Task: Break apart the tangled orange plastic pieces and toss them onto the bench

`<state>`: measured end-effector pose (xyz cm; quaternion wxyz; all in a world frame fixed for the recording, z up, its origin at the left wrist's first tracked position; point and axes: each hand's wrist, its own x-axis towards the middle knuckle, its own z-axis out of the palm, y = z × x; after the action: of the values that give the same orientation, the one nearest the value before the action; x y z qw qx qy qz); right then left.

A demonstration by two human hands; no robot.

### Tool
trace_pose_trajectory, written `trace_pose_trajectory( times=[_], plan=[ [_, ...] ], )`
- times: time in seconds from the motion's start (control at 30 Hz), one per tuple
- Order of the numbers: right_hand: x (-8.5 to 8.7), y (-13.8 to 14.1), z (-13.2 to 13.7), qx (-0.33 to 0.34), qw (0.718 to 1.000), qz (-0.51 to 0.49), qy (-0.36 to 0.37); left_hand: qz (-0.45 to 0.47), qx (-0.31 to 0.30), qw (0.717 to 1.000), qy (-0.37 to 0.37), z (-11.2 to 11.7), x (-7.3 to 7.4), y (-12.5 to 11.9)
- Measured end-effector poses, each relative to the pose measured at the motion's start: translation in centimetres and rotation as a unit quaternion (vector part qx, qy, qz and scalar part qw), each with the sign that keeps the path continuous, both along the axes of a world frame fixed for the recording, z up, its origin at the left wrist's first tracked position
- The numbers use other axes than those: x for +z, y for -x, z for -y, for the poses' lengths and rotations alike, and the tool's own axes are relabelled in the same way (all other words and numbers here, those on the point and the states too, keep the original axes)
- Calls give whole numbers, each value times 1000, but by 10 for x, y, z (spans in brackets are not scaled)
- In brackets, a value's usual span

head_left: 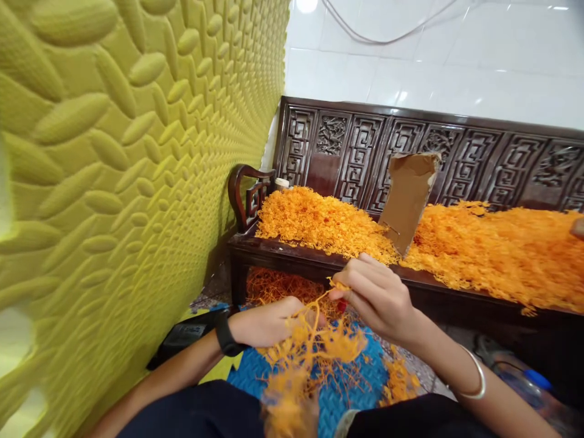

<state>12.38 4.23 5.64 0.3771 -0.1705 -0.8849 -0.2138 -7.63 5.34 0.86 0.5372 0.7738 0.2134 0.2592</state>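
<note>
My left hand (269,322), with a black band at the wrist, is closed around an orange branched plastic sprig (312,331). Its thin stems fan out and hang down between my knees, the lowest part smeared by motion. My right hand (376,295), above a silver bangle, pinches the sprig's upper end with thumb and fingers. A small red spot shows just below those fingertips. Ahead, a heap of small orange plastic pieces (314,222) lies on the dark carved wooden bench (292,249).
An upright cardboard piece (407,194) stands between that heap and a second orange heap (506,249). Another person's hand (578,228) shows at the right edge. Orange stems (283,286) lie beneath the bench. A yellow textured mat (150,140) rises at left; a blue mat (335,410) lies below.
</note>
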Motion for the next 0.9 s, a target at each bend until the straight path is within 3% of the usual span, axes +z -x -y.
trace_pose_trajectory(
  times=[0.1,0.2,0.37,0.43,0.5,0.53,0.63,0.67,0.7,0.73,0.8,0.87,0.9],
  plan=[
    [11,-10,4,-6,999,-34,36,35,-42,997,61,2,-2,-3],
    [17,-13,6,-3,995,-70,76,40,-52,996,62,4,4,-8],
    [12,4,2,-2,982,-169,85,65,10,995,78,9,12,-20],
    [17,-5,-4,-6,966,-237,99,76,39,992,95,10,9,-21],
    [32,-37,-14,1,924,-372,94,62,68,992,91,11,6,-18],
    [43,-60,-20,22,877,-477,54,45,72,993,82,10,5,-15],
    [76,-129,-31,110,759,-638,64,16,67,996,63,4,3,-9],
    [81,-141,-32,130,737,-660,65,24,76,995,64,1,4,-9],
    [82,-143,-33,143,747,-643,92,45,95,992,72,-1,5,-9],
    [77,-137,-33,148,765,-613,134,85,125,985,83,-3,7,-10],
    [52,-101,-35,134,812,-495,277,211,200,952,90,-4,12,-10],
    [11,-52,-39,123,827,-397,379,354,274,891,80,-2,17,-6],
    [-12,-29,-41,118,823,-268,487,409,296,860,74,-1,20,-3]
  ],
)
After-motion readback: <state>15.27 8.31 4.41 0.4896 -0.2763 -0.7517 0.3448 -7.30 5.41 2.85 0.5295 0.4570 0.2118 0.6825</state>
